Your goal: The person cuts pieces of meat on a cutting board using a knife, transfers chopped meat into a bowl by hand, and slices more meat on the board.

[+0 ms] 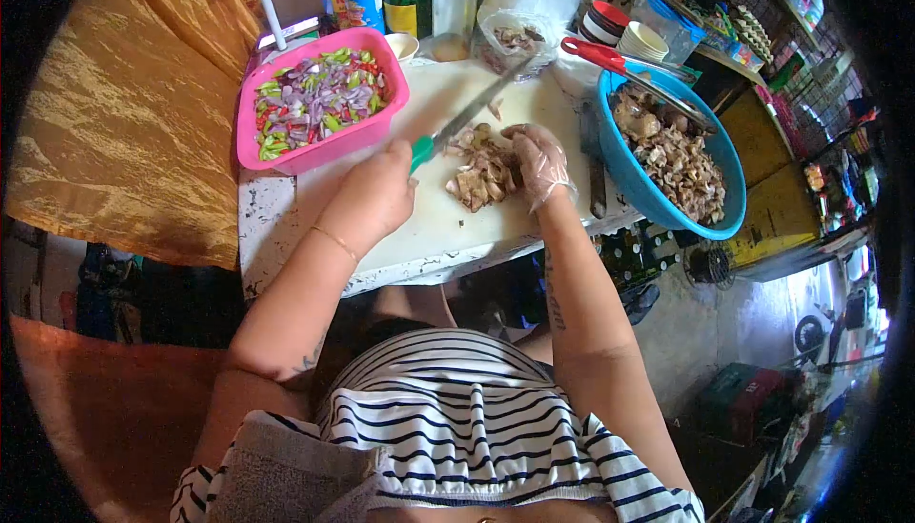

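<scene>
My left hand point(372, 194) is closed round the green handle of a knife point(481, 99), whose blade points up and to the right above the cutting board. My right hand point(541, 163), in a clear plastic glove, rests with curled fingers on the right side of a pile of chopped cooked meat point(474, 188). Its fingertips are partly hidden against the pieces. The meat lies on a white cutting board point(410, 242). A clear plastic bag point(518, 39) with more meat in it sits at the board's far edge.
On the left stands a pink basin point(398, 113) of sliced onions and peppers. A blue basin point(729, 175) of chopped meat is on the right, with red-handled tongs point(596, 51) across it. Behind are a glass bottle point(454, 4), a can point(362, 9) and stacked bowls point(644, 42).
</scene>
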Action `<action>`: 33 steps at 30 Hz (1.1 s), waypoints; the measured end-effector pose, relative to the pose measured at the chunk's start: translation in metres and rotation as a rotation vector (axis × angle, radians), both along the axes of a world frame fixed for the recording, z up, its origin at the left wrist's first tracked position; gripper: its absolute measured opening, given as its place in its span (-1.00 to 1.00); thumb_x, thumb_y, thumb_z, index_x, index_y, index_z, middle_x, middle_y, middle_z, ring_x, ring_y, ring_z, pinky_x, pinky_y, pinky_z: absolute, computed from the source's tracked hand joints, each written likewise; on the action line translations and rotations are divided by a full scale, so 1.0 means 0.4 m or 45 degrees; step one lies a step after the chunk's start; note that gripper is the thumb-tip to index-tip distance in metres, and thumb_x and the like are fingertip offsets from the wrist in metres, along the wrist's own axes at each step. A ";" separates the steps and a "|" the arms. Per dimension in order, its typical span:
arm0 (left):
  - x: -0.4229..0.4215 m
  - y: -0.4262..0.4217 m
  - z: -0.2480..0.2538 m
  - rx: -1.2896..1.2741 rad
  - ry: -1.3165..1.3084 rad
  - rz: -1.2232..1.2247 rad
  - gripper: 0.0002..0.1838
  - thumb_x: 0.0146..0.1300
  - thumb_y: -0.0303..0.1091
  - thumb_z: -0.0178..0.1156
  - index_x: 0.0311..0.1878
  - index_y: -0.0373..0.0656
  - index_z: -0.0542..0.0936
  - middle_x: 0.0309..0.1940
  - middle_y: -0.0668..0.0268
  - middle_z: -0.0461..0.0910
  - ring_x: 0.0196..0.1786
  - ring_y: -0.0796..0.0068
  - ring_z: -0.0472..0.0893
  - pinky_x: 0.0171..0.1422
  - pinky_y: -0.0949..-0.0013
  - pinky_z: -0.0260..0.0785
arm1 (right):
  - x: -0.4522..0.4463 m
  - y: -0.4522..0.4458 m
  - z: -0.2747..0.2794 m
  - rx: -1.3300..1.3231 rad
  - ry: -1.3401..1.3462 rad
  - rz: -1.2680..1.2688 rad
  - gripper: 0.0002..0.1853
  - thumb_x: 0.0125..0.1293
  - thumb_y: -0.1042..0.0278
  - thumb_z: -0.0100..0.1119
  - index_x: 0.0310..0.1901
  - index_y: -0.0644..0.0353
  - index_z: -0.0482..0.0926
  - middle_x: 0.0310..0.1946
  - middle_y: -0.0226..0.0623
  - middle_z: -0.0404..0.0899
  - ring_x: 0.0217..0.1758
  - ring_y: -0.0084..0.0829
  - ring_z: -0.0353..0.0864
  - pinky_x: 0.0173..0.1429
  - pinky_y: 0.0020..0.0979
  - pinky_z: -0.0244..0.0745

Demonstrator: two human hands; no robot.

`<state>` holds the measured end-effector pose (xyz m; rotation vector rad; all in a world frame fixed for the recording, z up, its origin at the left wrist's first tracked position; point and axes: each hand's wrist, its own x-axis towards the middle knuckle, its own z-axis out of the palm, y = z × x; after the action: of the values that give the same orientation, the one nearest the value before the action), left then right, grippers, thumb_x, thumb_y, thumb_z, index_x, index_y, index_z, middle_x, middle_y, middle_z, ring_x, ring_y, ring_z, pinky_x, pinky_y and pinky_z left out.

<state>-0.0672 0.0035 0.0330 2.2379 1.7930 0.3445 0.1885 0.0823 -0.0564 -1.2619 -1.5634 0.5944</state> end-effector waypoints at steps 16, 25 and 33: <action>-0.025 -0.032 0.054 -0.097 0.155 -0.090 -0.66 0.31 -0.35 0.28 -0.01 -0.36 0.43 -0.22 -0.27 0.64 -0.06 -0.32 0.64 0.06 -0.17 0.46 | 0.011 0.020 -0.023 0.124 -0.031 -0.227 -0.70 0.29 0.21 0.11 -0.19 0.21 0.77 -0.17 0.03 0.70 0.02 0.02 0.65 0.18 -0.10 0.50; -0.037 -0.030 -0.001 -0.124 0.089 -0.119 -0.66 0.29 -0.35 0.31 -0.02 -0.32 0.41 -0.25 -0.24 0.64 -0.09 -0.33 0.63 0.03 -0.18 0.44 | 0.007 0.021 -0.022 0.102 -0.096 -0.238 -0.68 0.30 0.17 0.10 -0.19 0.20 0.76 -0.15 0.02 0.69 0.04 0.02 0.64 0.20 -0.10 0.49; -0.032 -0.093 0.037 -0.019 -0.038 -0.111 -0.63 0.28 -0.35 0.32 0.00 -0.33 0.39 -0.28 -0.25 0.63 -0.11 -0.33 0.63 0.01 -0.18 0.45 | -0.001 -0.041 -0.017 0.150 0.010 -0.354 -0.81 0.23 0.28 0.27 -0.24 0.20 0.72 -0.19 0.00 0.67 -0.01 0.00 0.63 0.16 -0.09 0.49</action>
<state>-0.0802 -0.0336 0.0477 2.2794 1.6721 0.3442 0.1880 0.0659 -0.0631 -1.3544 -1.3646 0.3249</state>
